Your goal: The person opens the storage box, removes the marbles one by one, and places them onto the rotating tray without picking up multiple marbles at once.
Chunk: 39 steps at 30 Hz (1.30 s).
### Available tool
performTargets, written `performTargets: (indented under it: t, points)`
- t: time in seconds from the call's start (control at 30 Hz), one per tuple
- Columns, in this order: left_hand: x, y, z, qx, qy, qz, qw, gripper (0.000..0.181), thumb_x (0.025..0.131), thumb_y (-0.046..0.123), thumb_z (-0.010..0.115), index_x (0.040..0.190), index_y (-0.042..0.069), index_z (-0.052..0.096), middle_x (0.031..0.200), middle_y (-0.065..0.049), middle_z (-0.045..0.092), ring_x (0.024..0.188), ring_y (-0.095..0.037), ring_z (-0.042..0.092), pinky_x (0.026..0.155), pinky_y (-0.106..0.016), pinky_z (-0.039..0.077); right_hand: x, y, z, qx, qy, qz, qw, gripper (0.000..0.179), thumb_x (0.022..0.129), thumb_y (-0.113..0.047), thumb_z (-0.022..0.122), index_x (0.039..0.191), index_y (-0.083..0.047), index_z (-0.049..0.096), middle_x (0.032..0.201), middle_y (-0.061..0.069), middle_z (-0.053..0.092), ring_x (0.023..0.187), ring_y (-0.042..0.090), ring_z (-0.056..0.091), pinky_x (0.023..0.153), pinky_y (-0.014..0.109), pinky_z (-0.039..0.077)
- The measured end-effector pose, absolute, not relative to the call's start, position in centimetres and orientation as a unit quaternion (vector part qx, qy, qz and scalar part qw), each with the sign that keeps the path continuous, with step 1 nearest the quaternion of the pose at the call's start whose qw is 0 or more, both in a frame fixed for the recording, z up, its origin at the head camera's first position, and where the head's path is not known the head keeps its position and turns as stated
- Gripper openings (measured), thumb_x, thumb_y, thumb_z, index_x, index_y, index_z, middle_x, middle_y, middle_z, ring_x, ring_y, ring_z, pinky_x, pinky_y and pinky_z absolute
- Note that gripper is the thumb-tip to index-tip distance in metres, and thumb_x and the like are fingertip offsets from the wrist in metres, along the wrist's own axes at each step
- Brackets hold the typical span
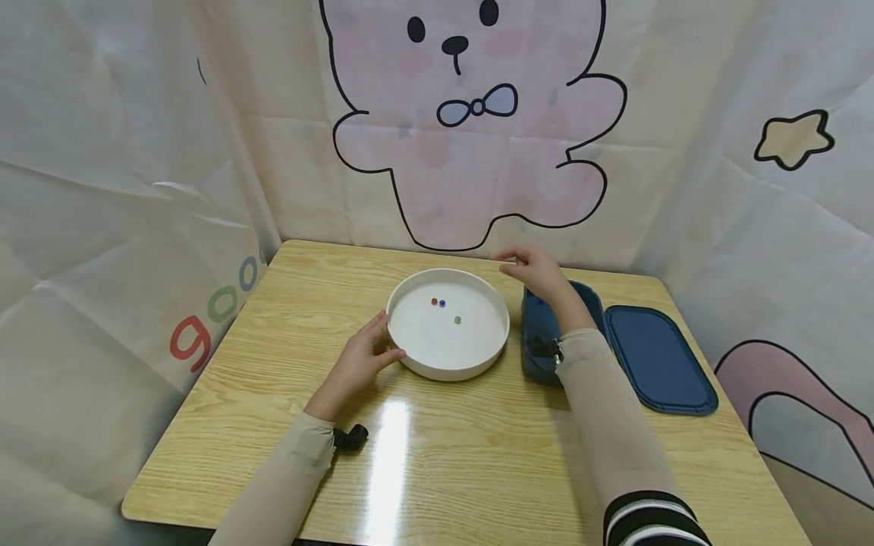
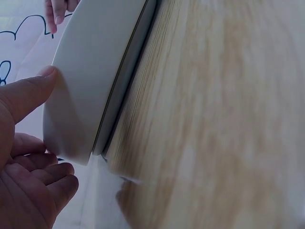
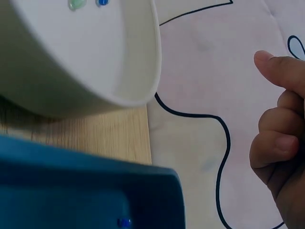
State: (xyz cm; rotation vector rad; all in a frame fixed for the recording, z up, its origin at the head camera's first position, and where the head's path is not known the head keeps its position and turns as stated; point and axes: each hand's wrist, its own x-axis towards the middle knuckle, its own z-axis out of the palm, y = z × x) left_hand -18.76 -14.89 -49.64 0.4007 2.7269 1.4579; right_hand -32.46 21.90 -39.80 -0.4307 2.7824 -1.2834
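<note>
A round white dish [image 1: 447,364] with a raised rim stands on the table. Inside lie an orange-red bead [image 1: 434,302], a blue bead [image 1: 442,303] and a green bead [image 1: 457,320]. My left hand [image 1: 362,352] touches the dish's outer wall at the left, thumb and fingers spread along it. Above the far end of a dark blue box [image 1: 532,356], my right hand [image 1: 536,271] hovers, thumb and index finger apart. In the right wrist view, that hand's other fingers curl loosely, and no object shows in it. A small blue bead [image 3: 125,223] lies in the box.
Beside the box, at the right, a flat dark blue lid [image 1: 662,360] lies on the wooden table [image 1: 464,462]. Directly behind the table's far edge hangs a printed cloth [image 1: 437,189], and more cloth hangs at both sides. The right forearm passes over the box.
</note>
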Motion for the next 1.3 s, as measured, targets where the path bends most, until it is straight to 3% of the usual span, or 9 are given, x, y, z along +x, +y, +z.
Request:
performTargets:
  t: [0.3, 0.73, 0.97, 1.17, 1.3]
  points:
    - [-18.7, -14.9, -49.9, 0.122, 0.865, 0.487, 0.023, 0.09, 0.093, 0.033, 0.077, 0.161, 0.004, 0.027, 0.169, -0.016, 0.022, 0.157, -0.03, 0.02, 0.125, -0.051, 0.026, -32.0, 24.5, -40.0, -0.119, 0.9, -0.418, 0.024, 0.029, 0.1, -0.031, 0.069, 0.126, -0.018, 0.072, 0.066, 0.001, 0.039, 0.057, 0.021, 0.036, 0.054, 0.033, 0.037]
    - [-18.9, -14.9, -50.0, 0.118, 0.854, 0.506, 0.039, 0.091, 0.094, 0.032, 0.077, 0.163, 0.004, 0.023, 0.169, -0.011, 0.022, 0.156, -0.028, 0.023, 0.123, -0.047, 0.032, -32.1, 27.6, -41.5, -0.112, 0.907, -0.405, 0.001, 0.032, 0.098, -0.033, 0.072, 0.124, -0.014, 0.073, 0.062, 0.001, 0.039, 0.05, 0.018, 0.034, 0.046, 0.032, 0.033]
    - [-18.9, -14.9, -49.8, 0.117, 0.853, 0.507, 0.041, 0.091, 0.094, 0.032, 0.077, 0.163, 0.005, 0.024, 0.169, -0.01, 0.023, 0.156, -0.027, 0.023, 0.123, -0.046, 0.031, -32.0, 28.3, -42.3, -0.1, 0.907, -0.408, -0.001, 0.03, 0.098, -0.023, 0.073, 0.124, -0.009, 0.073, 0.059, 0.0, 0.04, 0.047, 0.016, 0.034, 0.045, 0.032, 0.034]
    - [-18.8, -14.8, -49.8, 0.12, 0.847, 0.515, 0.041, 0.09, 0.094, 0.03, 0.077, 0.163, 0.006, 0.024, 0.169, -0.009, 0.023, 0.155, -0.026, 0.024, 0.123, -0.045, 0.032, -32.3, 28.6, -43.4, -0.074, 0.92, -0.384, 0.0, 0.032, 0.099, -0.029, 0.071, 0.126, -0.011, 0.073, 0.062, 0.0, 0.04, 0.052, 0.019, 0.037, 0.049, 0.034, 0.036]
    - [-18.7, -14.7, -49.8, 0.125, 0.845, 0.519, 0.038, 0.09, 0.094, 0.028, 0.077, 0.163, 0.004, 0.023, 0.169, -0.011, 0.023, 0.155, -0.028, 0.024, 0.122, -0.047, 0.033, -32.5, 29.2, -44.2, -0.06, 0.932, -0.357, 0.0, 0.033, 0.099, -0.031, 0.07, 0.125, -0.01, 0.072, 0.075, 0.005, 0.051, 0.068, 0.024, 0.044, 0.06, 0.036, 0.039]
